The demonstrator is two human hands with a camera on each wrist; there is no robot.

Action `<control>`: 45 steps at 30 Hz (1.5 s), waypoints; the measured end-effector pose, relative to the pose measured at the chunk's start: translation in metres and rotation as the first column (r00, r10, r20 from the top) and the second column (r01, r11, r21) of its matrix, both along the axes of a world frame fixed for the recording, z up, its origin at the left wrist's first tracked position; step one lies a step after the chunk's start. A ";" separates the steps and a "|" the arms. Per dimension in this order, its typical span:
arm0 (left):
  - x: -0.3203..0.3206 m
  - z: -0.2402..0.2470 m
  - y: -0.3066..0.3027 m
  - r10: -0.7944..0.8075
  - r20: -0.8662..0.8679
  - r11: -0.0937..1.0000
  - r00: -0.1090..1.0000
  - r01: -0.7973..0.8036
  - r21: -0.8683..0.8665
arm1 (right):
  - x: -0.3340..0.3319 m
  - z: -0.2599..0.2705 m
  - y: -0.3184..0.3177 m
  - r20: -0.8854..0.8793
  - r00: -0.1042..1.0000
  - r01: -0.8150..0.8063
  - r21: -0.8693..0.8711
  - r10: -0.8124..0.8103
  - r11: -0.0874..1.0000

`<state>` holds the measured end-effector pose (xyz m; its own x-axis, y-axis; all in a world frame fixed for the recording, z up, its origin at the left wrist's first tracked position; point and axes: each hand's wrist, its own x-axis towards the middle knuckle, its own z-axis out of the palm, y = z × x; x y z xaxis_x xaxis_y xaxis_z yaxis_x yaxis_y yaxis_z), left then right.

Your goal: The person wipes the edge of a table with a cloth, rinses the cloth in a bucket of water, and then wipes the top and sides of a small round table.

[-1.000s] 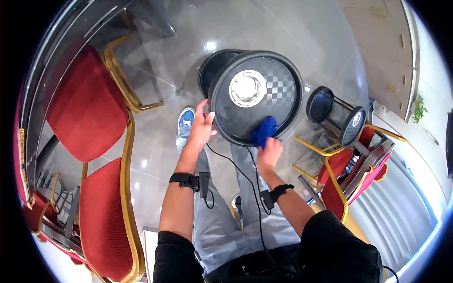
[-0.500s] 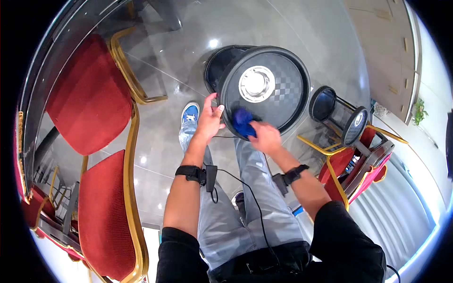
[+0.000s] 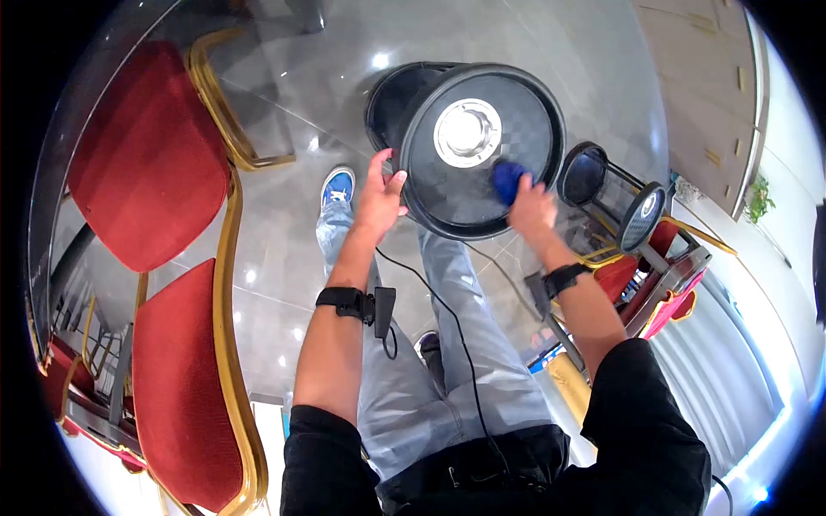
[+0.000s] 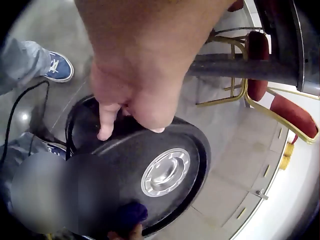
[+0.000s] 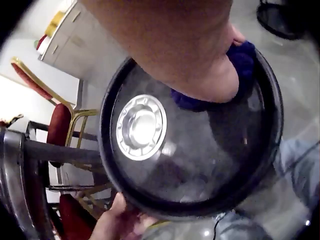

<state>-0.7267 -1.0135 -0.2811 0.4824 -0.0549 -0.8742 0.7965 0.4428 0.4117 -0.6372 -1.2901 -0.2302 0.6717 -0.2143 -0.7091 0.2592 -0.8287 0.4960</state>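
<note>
Before me is a two-tier round black stand (image 3: 430, 193), its top tilted towards me, with a raised rim and a shiny metal dish (image 3: 467, 132) set into it. My left hand (image 3: 379, 202) grips the rim on the left side; in the left wrist view its thumb lies over the edge. A dark blue cloth (image 3: 508, 179) is bunched under the fingers of my right hand (image 3: 533, 211), against the top's surface right of and below the dish. In the right wrist view the cloth (image 5: 245, 65) lies near the rim, and wet-looking smears mark the top.
A smaller-looking stand of the same kind (image 3: 641, 225) is off to the right, beside red and gold chairs. Red chairs (image 3: 176, 378) line the left, near a dark table edge. Pale cabinets (image 3: 697, 77) stand at the far right. A black cable (image 3: 439, 301) hangs across my legs.
My right hand has swept the blue cloth leftwards along the top's near edge, then right and farther up towards the dish. The left hand keeps its place on the rim.
</note>
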 end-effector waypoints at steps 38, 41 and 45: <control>0.003 -0.040 -0.019 0.040 0.167 0.997 0.985 -0.050 0.059 | -0.007 -0.016 0.173 -0.310 0.523 0.496 0.868 -0.794 -0.012; -0.002 -0.041 -0.020 0.052 0.221 0.996 0.974 -0.066 0.059 | -0.022 -0.034 0.138 -0.133 0.799 0.336 0.908 -0.587 0.250; -0.002 -0.017 -0.002 0.074 0.079 0.990 0.994 -0.064 -0.128 | -0.063 0.000 0.055 -0.176 0.979 0.192 0.664 -0.098 0.722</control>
<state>-0.7289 -1.0156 -0.2985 0.5599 -0.1249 -0.8191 0.7273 0.5478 0.4136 -0.7003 -1.2347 -0.2301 0.5727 0.2647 -0.7759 0.1256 -0.9636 -0.2361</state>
